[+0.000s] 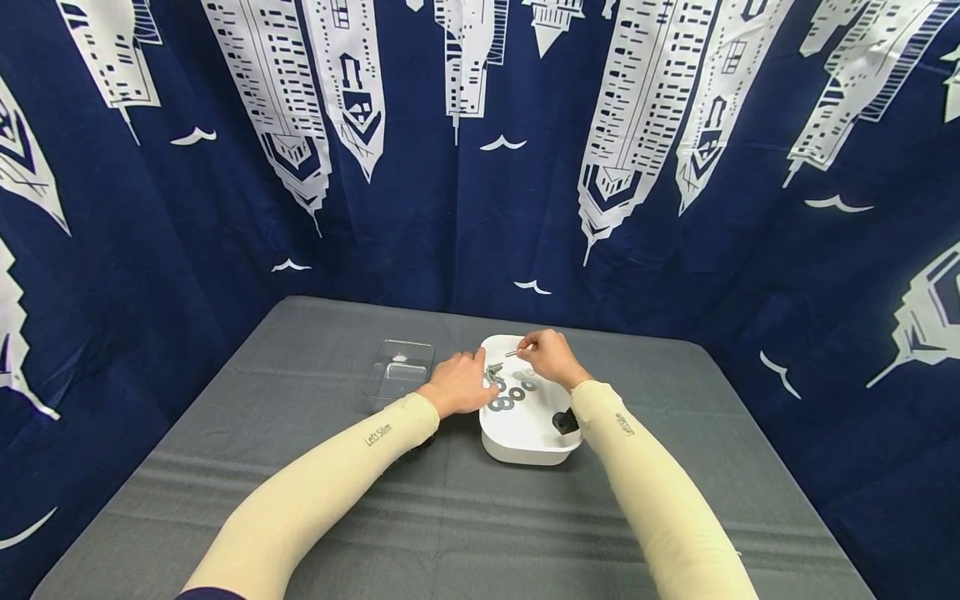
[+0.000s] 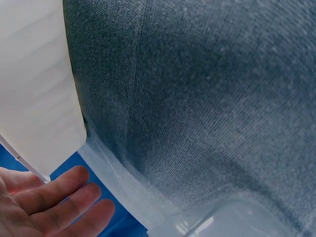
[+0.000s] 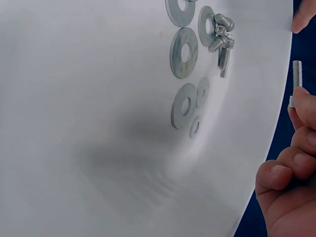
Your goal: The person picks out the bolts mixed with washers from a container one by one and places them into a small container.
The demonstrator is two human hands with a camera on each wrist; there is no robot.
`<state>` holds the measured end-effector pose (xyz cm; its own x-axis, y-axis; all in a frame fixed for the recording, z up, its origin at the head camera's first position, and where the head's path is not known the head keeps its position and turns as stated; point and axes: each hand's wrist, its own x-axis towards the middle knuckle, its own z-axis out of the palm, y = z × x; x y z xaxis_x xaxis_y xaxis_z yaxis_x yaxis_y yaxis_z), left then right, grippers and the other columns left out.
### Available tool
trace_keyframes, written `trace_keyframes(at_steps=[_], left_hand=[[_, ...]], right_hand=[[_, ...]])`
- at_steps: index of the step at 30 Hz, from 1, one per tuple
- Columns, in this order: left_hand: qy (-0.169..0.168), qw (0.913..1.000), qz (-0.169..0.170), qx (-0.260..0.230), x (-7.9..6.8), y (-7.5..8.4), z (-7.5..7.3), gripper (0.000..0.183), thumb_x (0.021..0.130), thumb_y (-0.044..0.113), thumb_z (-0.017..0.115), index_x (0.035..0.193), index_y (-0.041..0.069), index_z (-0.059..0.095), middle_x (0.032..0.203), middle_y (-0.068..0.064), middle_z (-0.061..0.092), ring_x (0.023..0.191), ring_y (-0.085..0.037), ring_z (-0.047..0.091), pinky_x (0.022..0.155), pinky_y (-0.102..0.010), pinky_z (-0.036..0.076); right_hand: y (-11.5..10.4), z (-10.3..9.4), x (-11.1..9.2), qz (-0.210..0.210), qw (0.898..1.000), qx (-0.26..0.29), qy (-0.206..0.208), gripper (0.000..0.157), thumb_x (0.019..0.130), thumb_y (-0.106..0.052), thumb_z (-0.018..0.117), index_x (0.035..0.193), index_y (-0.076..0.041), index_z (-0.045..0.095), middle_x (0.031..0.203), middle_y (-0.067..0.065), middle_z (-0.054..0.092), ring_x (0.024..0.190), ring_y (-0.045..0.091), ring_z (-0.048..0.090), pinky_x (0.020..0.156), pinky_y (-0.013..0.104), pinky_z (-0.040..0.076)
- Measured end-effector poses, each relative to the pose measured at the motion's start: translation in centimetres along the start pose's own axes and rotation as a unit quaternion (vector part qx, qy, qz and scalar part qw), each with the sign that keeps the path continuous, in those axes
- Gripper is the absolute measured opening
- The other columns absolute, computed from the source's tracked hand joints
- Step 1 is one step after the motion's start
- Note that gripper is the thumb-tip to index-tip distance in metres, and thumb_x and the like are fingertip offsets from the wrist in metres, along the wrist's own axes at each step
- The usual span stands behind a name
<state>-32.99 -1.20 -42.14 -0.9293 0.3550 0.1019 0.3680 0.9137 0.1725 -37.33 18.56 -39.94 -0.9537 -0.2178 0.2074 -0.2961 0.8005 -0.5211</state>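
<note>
R hand [image 1: 553,358] is pinching bolt [image 3: 296,74] near its head, prob. leaving thread free. L hand [image 1: 460,385] is lying at rim of white tray [image 1: 525,455], fingers [image 2: 74,178] loosely extended, prob. steadying it.

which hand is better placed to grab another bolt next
Probably the left hand: it holds no bolt and is at the tray, close to the loose bolts. The right hand pinches a bolt.

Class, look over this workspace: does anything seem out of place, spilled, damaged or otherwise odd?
The blue backdrop looks upside down: its printed towers point downward. Nothing looks spilled; the washers and loose bolts lie inside the white tray.
</note>
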Motion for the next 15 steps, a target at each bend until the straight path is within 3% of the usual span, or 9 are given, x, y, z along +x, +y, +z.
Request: trace_keyframes(at_steps=[15], left_hand=[[0.019,0.9996,0.020,0.002,-0.2,-0.7,-0.8,0.067,0.097,0.048,0.057,0.145,0.003,0.049,0.131,-0.016,0.059,0.123,-0.031,0.056,0.098,-0.046,0.052]], right_hand=[[-0.1,-1.2,-0.4,-0.027,0.999,0.010,0.014,0.012,0.091,-0.013,0.070,0.096,-0.004,0.076,0.067,0.001,0.056,0.065,0.016,0.049,0.063,0.030,0.039]])
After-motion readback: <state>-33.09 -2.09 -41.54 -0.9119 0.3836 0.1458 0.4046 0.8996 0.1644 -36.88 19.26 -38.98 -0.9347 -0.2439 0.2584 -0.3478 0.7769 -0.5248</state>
